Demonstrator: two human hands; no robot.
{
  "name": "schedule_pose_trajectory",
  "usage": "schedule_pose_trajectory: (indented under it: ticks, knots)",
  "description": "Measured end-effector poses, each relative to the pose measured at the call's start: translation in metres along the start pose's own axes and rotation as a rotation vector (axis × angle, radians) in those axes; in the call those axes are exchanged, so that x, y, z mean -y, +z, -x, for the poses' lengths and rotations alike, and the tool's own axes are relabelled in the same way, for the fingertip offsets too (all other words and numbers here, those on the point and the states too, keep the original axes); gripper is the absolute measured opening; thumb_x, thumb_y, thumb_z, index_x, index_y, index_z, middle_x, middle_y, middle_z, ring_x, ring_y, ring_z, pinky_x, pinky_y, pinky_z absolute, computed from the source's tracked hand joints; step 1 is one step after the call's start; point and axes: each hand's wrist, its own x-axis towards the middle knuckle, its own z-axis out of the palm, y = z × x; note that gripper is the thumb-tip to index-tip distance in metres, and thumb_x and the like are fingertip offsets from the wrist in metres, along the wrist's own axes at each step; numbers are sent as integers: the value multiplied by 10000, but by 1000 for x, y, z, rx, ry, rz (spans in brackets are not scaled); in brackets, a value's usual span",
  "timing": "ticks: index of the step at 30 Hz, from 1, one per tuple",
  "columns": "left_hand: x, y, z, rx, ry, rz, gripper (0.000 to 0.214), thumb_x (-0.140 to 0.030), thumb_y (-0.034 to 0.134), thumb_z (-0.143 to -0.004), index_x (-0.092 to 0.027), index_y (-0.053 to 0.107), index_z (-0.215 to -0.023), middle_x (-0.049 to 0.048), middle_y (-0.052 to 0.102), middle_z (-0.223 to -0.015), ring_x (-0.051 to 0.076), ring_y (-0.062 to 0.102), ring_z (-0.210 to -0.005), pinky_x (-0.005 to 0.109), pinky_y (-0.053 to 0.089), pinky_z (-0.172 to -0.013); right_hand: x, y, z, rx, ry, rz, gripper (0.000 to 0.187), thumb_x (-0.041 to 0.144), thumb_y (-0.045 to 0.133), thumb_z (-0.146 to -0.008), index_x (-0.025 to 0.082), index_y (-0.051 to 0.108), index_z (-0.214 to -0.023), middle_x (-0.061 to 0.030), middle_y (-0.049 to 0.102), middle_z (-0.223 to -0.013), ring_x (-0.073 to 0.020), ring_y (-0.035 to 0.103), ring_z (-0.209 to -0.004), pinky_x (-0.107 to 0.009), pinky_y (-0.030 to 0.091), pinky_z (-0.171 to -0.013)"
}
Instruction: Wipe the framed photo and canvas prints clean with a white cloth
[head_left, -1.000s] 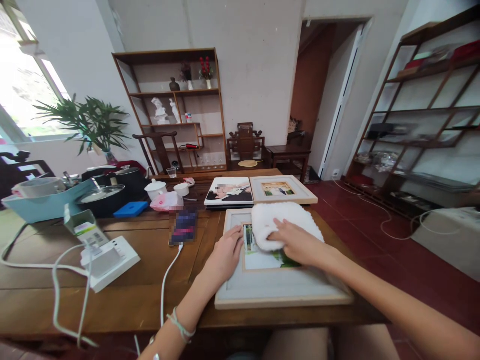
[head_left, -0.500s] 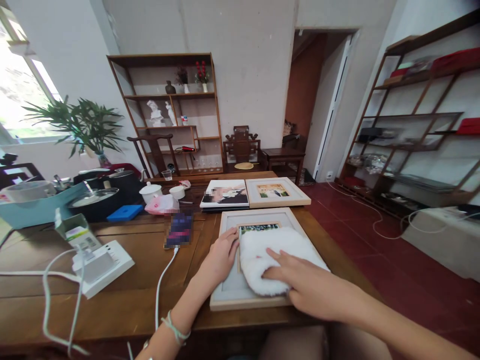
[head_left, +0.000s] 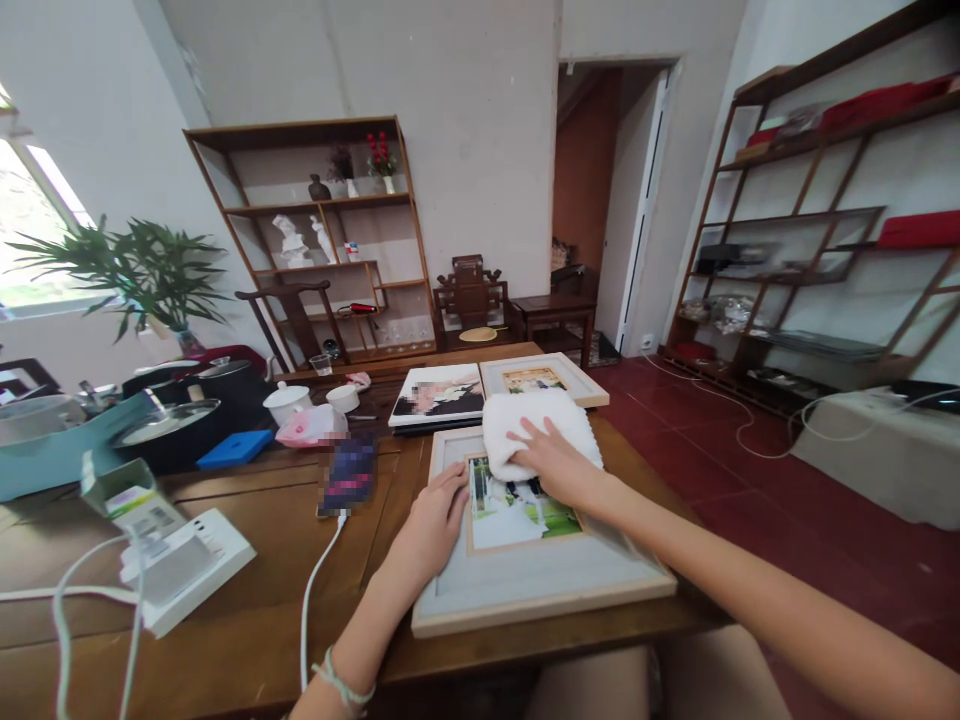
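Observation:
A large pale wooden picture frame (head_left: 540, 590) lies flat on the brown wooden table (head_left: 247, 520) in front of me. My left hand (head_left: 429, 522) rests flat on the frame's left border, fingers stretched out. My right hand (head_left: 556, 462) presses a fluffy white cloth (head_left: 529, 420) onto the far part of the frame's glass, fingers spread on top of it. The photo in the frame shows below the cloth.
Behind lie another framed photo (head_left: 541, 378) and a photo album (head_left: 439, 395). A phone (head_left: 346, 472) on a white cable, a white power strip (head_left: 191, 565), a pink bag (head_left: 311, 425), pots and a blue tub crowd the left. Shelves line the walls; cables run over the red floor.
My right hand has pushed the white cloth from the frame's near part to its far part, uncovering the photo. The left hand has stayed on the frame's left border.

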Motion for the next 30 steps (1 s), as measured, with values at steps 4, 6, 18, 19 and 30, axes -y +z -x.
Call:
schedule_pose_trajectory:
  ticks: [4, 6, 18, 19, 30]
  knots:
    - [6, 4, -1, -4, 11, -10, 313, -210, 383, -872, -138, 589, -1097, 113, 529, -1276, 204, 466, -1205, 392, 359, -1031, 18, -15, 29, 88, -56, -122, 578, -88, 361, -574, 200, 627, -999, -84, 615, -1112, -290, 400, -1188, -491, 285, -931]
    - [6, 5, -1, -1, 9, -12, 319, -214, 377, -876, -134, 586, -1103, 118, 520, -1285, 208, 465, -1206, 398, 356, -1033, 28, -31, 48, 165, -84, -206, 537, -58, 365, -581, 207, 640, -958, -84, 654, -989, -270, 469, -1127, -434, 324, -904]
    - [5, 4, -1, 12, 10, -15, 339, -207, 380, -877, -98, 573, -1134, 131, 524, -1278, 206, 448, -1220, 361, 337, -1047, 75, -41, 74, 245, -15, -341, 632, 3, 402, -598, 202, 516, -1187, -135, 486, -1281, -313, 342, -1247, -480, 290, -972]
    - [5, 4, -1, 14, 8, -13, 339, -209, 379, -877, -101, 571, -1136, 130, 519, -1283, 208, 447, -1220, 365, 339, -1045, 70, -32, 67, 222, 3, -302, 664, -10, 403, -596, 197, 487, -1222, -137, 429, -1336, -328, 294, -1272, -510, 254, -989]
    - [1, 1, 0, 19, -32, -13, 334, -219, 375, -882, -123, 574, -1132, 116, 507, -1298, 213, 451, -1217, 379, 360, -1027, -14, -9, -11, -137, -48, 23, 737, -141, 308, -578, 159, 482, -1228, -90, 289, -1439, -276, 68, -1346, -550, 108, -1034]
